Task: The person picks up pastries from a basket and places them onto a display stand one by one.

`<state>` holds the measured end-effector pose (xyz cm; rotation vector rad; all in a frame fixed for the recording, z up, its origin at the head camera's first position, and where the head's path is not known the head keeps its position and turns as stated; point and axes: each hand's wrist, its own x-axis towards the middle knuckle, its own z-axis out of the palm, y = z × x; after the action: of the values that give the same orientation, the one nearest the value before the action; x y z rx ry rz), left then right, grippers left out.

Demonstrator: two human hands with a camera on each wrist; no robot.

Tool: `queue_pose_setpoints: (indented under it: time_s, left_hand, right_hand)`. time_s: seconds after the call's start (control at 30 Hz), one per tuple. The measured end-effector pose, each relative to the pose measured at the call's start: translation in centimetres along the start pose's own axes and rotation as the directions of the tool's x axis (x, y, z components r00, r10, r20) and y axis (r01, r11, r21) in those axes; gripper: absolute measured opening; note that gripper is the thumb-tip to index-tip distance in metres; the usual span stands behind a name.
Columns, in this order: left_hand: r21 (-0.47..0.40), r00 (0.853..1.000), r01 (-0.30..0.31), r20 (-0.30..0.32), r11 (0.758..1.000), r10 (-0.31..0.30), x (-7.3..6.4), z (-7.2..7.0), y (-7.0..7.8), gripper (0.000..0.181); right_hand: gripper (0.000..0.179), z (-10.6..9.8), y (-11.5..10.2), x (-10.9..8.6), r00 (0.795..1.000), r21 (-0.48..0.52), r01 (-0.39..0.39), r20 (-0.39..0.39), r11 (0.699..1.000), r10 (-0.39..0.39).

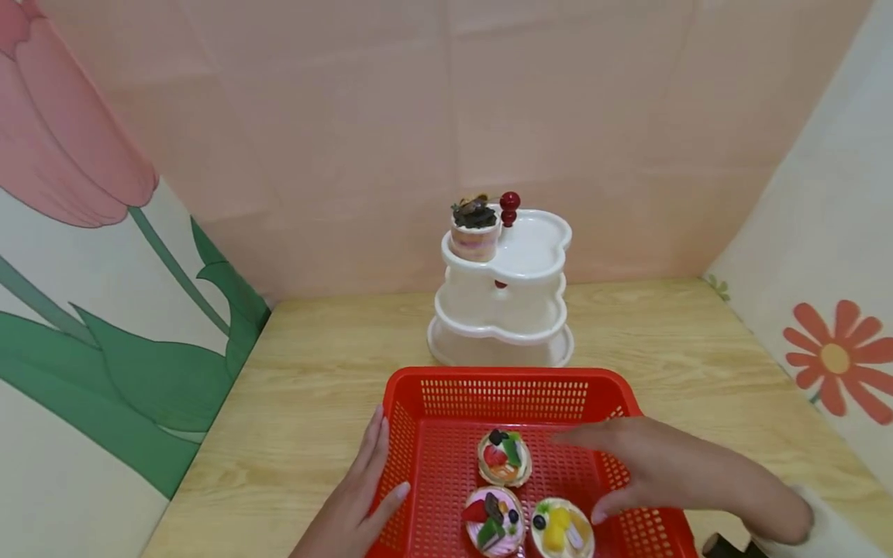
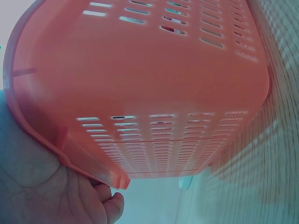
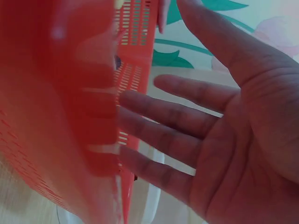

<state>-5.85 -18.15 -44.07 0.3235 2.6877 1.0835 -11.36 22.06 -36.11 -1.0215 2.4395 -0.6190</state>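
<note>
A red plastic basket point(image 1: 502, 373) with perforated walls holds three toy fruit tarts: one with strawberry and green slices point(image 1: 504, 459), one with pink cream point(image 1: 494, 521) and one with yellow fruit point(image 1: 561, 529). My left hand point(image 1: 359, 492) rests along the basket's left rim, fingers extended and thumb across the edge; its palm meets the rim in the left wrist view. Over the basket's right side hovers my right hand point(image 1: 663, 465), fingers spread and holding nothing, near the yellow tart. The right wrist view shows its palm point(image 3: 233, 154) beside the red wall.
Behind the basket stands a white three-tier stand point(image 1: 533, 240) with a red knob point(image 1: 510, 203). A small dark-topped cake cup point(image 1: 476, 232) sits on its top tier, at the left. The wooden table point(image 1: 314, 372) is bordered by a pink back wall and flower-printed sides.
</note>
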Motion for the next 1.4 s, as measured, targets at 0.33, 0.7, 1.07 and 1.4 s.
queue_pose_setpoints:
  time_s: [0.33,0.7,1.07,1.4]
  left_hand:
    - [0.013,1.0,-0.004,-0.002,1.0,0.004,0.1,0.0,0.1,0.085]
    - [-0.003,1.0,-0.006,-0.001,1.0,0.006,0.2,0.0,0.0,0.084]
    - [0.0,1.0,-0.013,-0.007,1.0,0.013,0.2,0.2,-0.1,0.084]
    - [0.008,1.0,-0.013,-0.013,1.0,0.013,0.1,0.2,-0.1,0.084]
  right_hand:
    - [0.078,1.6,0.8,0.2,0.986,0.053,-0.067,0.154,0.996,0.058]
    - [0.076,3.4,0.8,1.1,0.985,0.043,0.034,0.17,0.998,-0.041]
    - [0.068,4.9,1.0,1.5,0.979,0.108,0.075,0.183,0.991,-0.094]
    - [0.06,6.0,0.9,1.8,0.98,0.103,0.121,0.145,0.987,-0.135]
